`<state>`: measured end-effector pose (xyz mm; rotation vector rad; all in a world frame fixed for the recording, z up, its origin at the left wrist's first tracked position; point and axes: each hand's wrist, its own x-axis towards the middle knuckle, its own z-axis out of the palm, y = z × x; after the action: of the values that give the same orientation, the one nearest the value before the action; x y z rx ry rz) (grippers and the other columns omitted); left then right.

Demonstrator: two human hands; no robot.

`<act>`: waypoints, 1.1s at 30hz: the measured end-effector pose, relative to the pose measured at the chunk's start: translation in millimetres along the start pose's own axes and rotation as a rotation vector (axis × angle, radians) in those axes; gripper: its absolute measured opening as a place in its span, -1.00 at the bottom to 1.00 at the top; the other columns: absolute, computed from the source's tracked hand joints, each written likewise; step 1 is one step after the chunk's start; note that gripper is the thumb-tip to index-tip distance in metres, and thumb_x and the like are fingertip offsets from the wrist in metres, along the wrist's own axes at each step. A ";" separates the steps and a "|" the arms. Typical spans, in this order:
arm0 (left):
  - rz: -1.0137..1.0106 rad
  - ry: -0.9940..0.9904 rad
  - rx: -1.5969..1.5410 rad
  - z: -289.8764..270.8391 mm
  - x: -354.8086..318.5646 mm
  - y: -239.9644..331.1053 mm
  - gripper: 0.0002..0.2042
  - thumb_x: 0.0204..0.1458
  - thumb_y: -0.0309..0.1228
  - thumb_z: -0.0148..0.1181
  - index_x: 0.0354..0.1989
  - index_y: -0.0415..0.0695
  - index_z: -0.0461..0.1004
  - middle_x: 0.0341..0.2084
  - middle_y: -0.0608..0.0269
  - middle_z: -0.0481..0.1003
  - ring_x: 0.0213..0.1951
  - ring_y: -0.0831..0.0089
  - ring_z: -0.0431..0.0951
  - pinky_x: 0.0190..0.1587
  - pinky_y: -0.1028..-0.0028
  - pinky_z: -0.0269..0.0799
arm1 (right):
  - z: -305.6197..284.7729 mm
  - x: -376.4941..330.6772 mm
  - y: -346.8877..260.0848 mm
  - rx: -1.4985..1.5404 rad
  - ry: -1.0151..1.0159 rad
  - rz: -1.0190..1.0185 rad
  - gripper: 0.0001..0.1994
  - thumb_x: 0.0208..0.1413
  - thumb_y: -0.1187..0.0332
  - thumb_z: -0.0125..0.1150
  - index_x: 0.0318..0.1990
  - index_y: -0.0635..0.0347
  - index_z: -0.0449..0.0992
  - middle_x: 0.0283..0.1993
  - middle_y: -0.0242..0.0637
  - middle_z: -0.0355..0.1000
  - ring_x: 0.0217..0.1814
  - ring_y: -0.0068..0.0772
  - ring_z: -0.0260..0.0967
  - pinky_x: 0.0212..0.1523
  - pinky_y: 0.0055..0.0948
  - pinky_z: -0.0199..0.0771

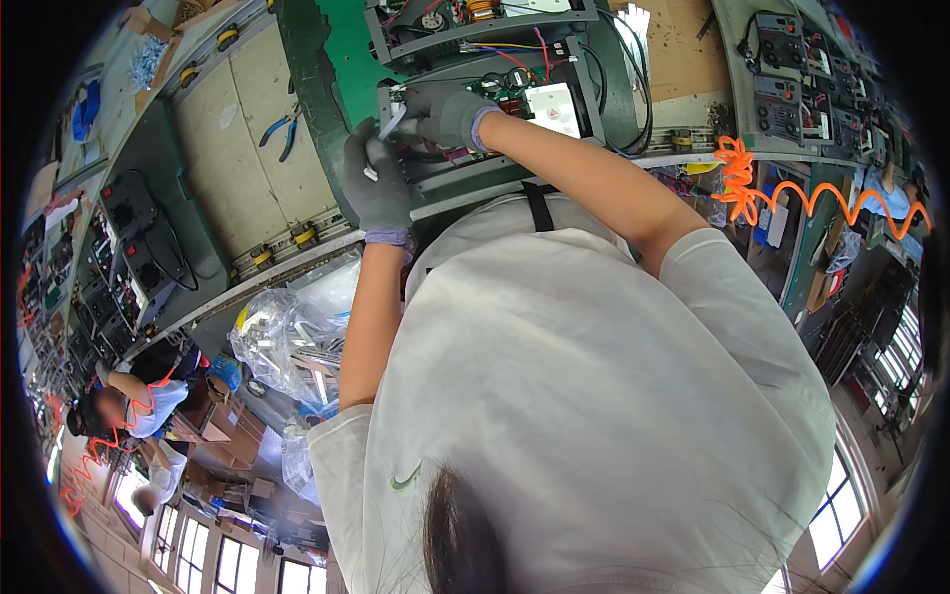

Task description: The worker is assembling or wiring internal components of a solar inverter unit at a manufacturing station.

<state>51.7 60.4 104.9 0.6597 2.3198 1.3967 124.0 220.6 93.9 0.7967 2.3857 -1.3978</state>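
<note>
Both my hands wear grey gloves and meet at the left end of an open dark metal equipment housing. Inside it are a green circuit board, coloured wires and a white panel. My left hand is closed just outside the housing's left corner. A slim pale piece rises from its fingers, its exact kind unclear. Bent over the left end of the housing, my right hand has its fingers curled close to the left fingertips. What the right fingers grip is hidden.
Another open housing stands just beyond. Blue-handled pliers lie on the board to the left. Bagged parts sit below the bench edge. A coiled orange hose hangs at right. Other people work at lower left.
</note>
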 end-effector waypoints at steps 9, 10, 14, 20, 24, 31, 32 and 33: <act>0.367 -0.095 0.469 0.6 4.8 45.2 -0.57 -0.01 -0.36 0.25 0.10 0.06 0.47 0.05 0.07 0.47 0.09 -0.04 0.47 0.08 0.14 0.43 | -22.2 -105.1 -59.6 0.022 0.370 -0.181 -0.76 0.13 0.06 0.19 -0.22 -0.05 0.62 -0.25 -0.23 0.57 -0.16 -0.12 0.55 -0.10 -0.16 0.54; 0.466 -0.083 0.426 1.3 2.6 63.4 -0.55 -0.15 -0.33 0.32 0.02 0.07 0.53 -0.03 0.12 0.51 0.03 0.02 0.50 0.03 0.13 0.43 | -17.3 -106.7 -53.6 -0.025 0.382 -0.223 -0.79 0.14 0.12 0.19 -0.20 -0.04 0.62 -0.26 -0.22 0.57 -0.17 -0.11 0.55 -0.11 -0.15 0.54; 0.522 -0.241 0.469 2.4 3.2 83.7 -0.79 -0.14 -0.27 0.35 -0.27 0.12 0.66 -0.38 0.34 0.59 -0.15 0.19 0.49 -0.04 0.21 0.36 | -25.4 -106.1 -10.0 0.029 0.627 -0.159 -0.85 0.08 0.40 0.31 -0.17 0.07 0.60 -0.27 -0.22 0.56 -0.28 -0.12 0.54 -0.22 -0.25 0.55; 0.510 -0.405 0.596 10.2 18.5 96.9 -0.82 -0.05 -0.15 0.35 -0.28 0.19 0.68 -0.41 0.46 0.61 -0.12 0.26 0.48 0.00 0.15 0.24 | -30.7 -103.8 15.5 0.277 0.599 -0.094 -0.84 0.12 0.46 0.28 -0.13 0.09 0.59 -0.23 -0.21 0.59 -0.21 -0.18 0.56 -0.17 -0.32 0.56; 0.402 -0.385 0.640 21.2 51.0 84.7 -0.83 0.03 -0.13 0.28 -0.27 0.17 0.68 -0.37 0.42 0.63 -0.11 0.23 0.50 0.04 0.11 0.25 | -27.3 -91.3 24.7 -0.160 0.621 0.003 -0.81 0.17 0.27 0.23 -0.09 -0.04 0.60 -0.20 -0.27 0.59 -0.09 -0.18 0.54 -0.15 -0.20 0.54; 0.382 -0.539 0.786 54.1 53.1 73.6 -0.76 0.00 -0.08 0.28 -0.22 0.16 0.67 -0.23 0.30 0.63 0.01 0.14 0.48 0.15 0.09 0.22 | 27.5 -102.9 -0.7 -0.538 0.279 -0.059 -0.58 0.18 0.02 0.14 0.07 0.06 0.53 0.13 -0.25 0.47 0.32 -0.21 0.27 0.41 -0.13 0.02; 0.347 -0.585 0.826 57.3 48.8 71.1 -0.76 -0.01 -0.09 0.28 -0.22 0.16 0.68 -0.13 0.28 0.61 0.08 0.12 0.43 0.18 0.08 0.19 | 28.8 -106.2 -0.4 -0.599 0.243 -0.118 -0.55 0.18 0.01 0.14 0.09 0.10 0.52 0.15 -0.25 0.46 0.34 -0.21 0.24 0.45 -0.15 -0.05; 0.351 -0.594 0.830 61.3 41.4 66.2 -0.76 -0.01 -0.09 0.28 -0.22 0.16 0.68 -0.13 0.28 0.61 0.08 0.12 0.43 0.18 0.08 0.19 | 27.4 -107.6 4.2 -0.591 0.245 -0.111 -0.55 0.18 0.01 0.14 0.09 0.10 0.52 0.15 -0.25 0.46 0.34 -0.21 0.24 0.45 -0.15 -0.05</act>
<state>62.9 154.7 133.7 1.5192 2.2510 0.1749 212.8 163.6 128.9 0.7037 2.8414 -0.5747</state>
